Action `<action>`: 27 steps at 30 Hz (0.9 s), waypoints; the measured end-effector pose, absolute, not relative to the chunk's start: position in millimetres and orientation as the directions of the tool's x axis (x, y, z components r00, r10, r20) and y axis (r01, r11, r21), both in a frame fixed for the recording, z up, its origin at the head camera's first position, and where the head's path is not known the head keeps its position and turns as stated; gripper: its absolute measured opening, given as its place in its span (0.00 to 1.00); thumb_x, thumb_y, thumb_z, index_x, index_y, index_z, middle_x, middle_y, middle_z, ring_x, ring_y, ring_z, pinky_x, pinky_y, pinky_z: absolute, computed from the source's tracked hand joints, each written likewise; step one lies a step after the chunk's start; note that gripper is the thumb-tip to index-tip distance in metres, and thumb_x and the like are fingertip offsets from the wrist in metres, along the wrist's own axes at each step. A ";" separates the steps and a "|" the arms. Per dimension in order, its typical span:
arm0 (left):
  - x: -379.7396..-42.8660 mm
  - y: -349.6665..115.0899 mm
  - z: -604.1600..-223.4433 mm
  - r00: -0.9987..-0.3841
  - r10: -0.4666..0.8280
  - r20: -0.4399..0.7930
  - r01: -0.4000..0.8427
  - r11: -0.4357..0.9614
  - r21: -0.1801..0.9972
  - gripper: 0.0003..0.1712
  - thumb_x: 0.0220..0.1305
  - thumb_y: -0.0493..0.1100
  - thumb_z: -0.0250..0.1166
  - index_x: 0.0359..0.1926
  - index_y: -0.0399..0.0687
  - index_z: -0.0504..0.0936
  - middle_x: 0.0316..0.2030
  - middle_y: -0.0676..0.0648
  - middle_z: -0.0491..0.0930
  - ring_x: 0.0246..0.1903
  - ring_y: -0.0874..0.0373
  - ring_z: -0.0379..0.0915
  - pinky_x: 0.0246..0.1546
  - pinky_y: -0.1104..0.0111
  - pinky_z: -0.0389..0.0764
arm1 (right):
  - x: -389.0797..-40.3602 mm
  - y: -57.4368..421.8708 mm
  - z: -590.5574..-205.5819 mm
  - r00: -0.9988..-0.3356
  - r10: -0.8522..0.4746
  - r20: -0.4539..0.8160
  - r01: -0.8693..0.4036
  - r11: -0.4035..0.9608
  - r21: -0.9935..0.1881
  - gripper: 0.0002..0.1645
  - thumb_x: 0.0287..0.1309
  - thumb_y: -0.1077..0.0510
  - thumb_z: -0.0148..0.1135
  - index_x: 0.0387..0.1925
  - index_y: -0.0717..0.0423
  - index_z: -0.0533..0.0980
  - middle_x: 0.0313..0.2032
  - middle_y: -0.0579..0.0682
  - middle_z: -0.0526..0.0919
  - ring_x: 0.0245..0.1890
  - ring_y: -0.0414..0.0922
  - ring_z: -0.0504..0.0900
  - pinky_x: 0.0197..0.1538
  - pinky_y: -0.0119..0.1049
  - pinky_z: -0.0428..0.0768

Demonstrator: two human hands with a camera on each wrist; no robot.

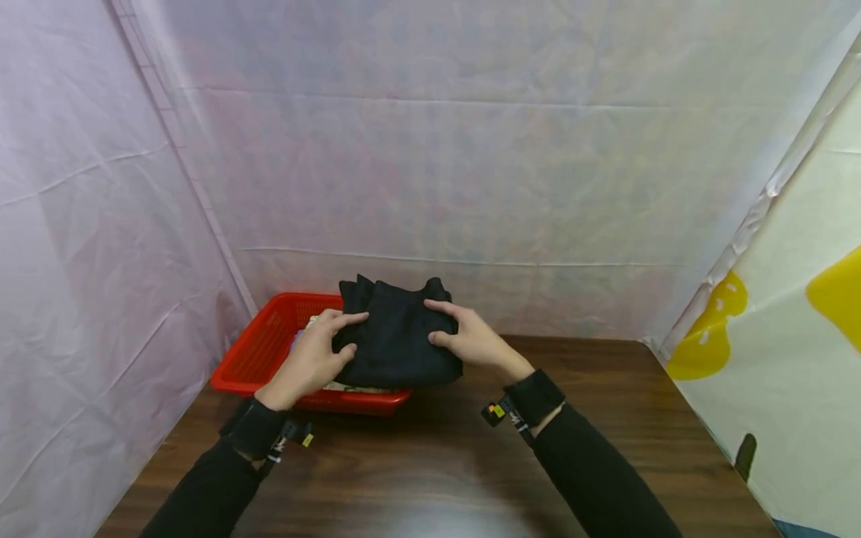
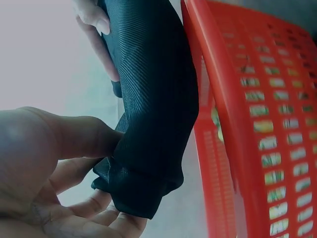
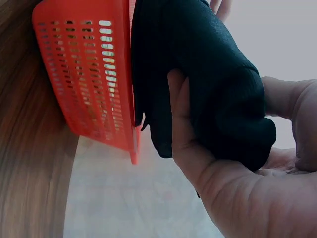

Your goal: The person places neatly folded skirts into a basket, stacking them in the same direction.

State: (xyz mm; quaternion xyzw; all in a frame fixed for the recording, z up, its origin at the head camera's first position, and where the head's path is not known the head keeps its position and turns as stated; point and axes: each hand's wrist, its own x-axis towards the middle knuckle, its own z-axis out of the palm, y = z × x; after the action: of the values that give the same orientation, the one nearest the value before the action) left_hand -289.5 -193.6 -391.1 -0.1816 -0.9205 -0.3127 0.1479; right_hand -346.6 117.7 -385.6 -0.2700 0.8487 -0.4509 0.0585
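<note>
A folded black cloth item [image 1: 397,336], perhaps a garment, is held up between both hands over the right part of a red plastic basket [image 1: 245,366]. My left hand [image 1: 315,355] grips its left side, thumb on the near face and fingers behind, as the left wrist view shows. On the opposite side my right hand [image 1: 474,340] grips the bundle, with fingers curled under it in the right wrist view. The cloth [image 2: 153,99] has a fine ribbed weave and is folded into a thick roll along its near edge. Light patterned contents show inside the basket, partly hidden by the cloth.
The basket stands at the back left of a dark wood table [image 1: 430,478]. A pale fabric curtain [image 1: 471,172] hangs behind the table, and another [image 1: 87,224] hangs on the left. At the right is a white sheet with yellow shapes [image 1: 706,336].
</note>
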 end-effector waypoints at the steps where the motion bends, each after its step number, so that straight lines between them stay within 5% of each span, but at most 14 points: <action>1: -290.2 -196.7 -390.6 -0.891 0.239 0.385 0.423 0.743 0.518 0.33 0.71 0.35 0.68 0.74 0.53 0.78 0.66 0.37 0.76 0.65 0.37 0.74 0.66 0.39 0.76 | -347.6 114.8 -385.6 -0.844 -0.516 0.145 -0.408 0.444 -0.798 0.39 0.75 0.53 0.66 0.82 0.38 0.64 0.78 0.53 0.70 0.70 0.50 0.79 0.67 0.49 0.80; 10: -294.8 -222.6 -389.4 -0.897 0.214 0.386 0.400 0.763 0.508 0.32 0.71 0.32 0.67 0.74 0.51 0.78 0.66 0.35 0.76 0.65 0.35 0.74 0.67 0.38 0.75 | -357.6 86.5 -384.7 -0.829 -0.543 0.138 -0.419 0.439 -0.794 0.38 0.74 0.56 0.65 0.81 0.44 0.66 0.77 0.55 0.71 0.68 0.47 0.80 0.66 0.45 0.79; 13: -296.0 -229.9 -388.9 -0.899 0.204 0.388 0.390 0.775 0.498 0.32 0.71 0.31 0.66 0.74 0.50 0.78 0.65 0.35 0.76 0.65 0.34 0.74 0.66 0.38 0.75 | -360.6 79.1 -384.5 -0.820 -0.558 0.130 -0.426 0.442 -0.789 0.39 0.73 0.58 0.64 0.81 0.47 0.65 0.71 0.57 0.77 0.52 0.45 0.84 0.54 0.38 0.78; 17: -295.7 -239.4 -390.0 -0.907 0.191 0.376 0.372 0.783 0.499 0.32 0.71 0.31 0.66 0.74 0.49 0.78 0.66 0.35 0.76 0.65 0.34 0.73 0.67 0.37 0.74 | -364.2 68.7 -385.4 -0.810 -0.572 0.131 -0.448 0.459 -0.767 0.39 0.71 0.60 0.66 0.80 0.50 0.66 0.72 0.60 0.76 0.61 0.49 0.83 0.65 0.42 0.80; 20: -296.3 -245.7 -391.5 -0.911 0.183 0.369 0.361 0.787 0.500 0.32 0.71 0.31 0.66 0.74 0.49 0.78 0.67 0.34 0.75 0.65 0.35 0.73 0.67 0.37 0.74 | -365.4 60.9 -386.2 -0.808 -0.574 0.138 -0.470 0.484 -0.738 0.39 0.71 0.59 0.68 0.79 0.52 0.68 0.77 0.60 0.71 0.77 0.53 0.70 0.79 0.49 0.69; 27: -298.9 -255.9 -393.0 -0.910 0.161 0.382 0.346 0.803 0.485 0.32 0.69 0.30 0.66 0.74 0.46 0.78 0.67 0.32 0.75 0.65 0.33 0.73 0.66 0.36 0.74 | -369.9 47.9 -390.9 -0.802 -0.588 0.108 -0.454 0.483 -0.748 0.38 0.72 0.56 0.68 0.79 0.54 0.68 0.75 0.59 0.73 0.73 0.51 0.75 0.76 0.47 0.73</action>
State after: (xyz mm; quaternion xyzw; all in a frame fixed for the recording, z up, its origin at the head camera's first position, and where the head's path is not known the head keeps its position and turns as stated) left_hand -298.9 -255.9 -393.0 -0.1354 -0.9354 -0.2830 0.1630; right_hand -369.9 47.9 -390.9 -0.3039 0.8573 -0.4075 0.0817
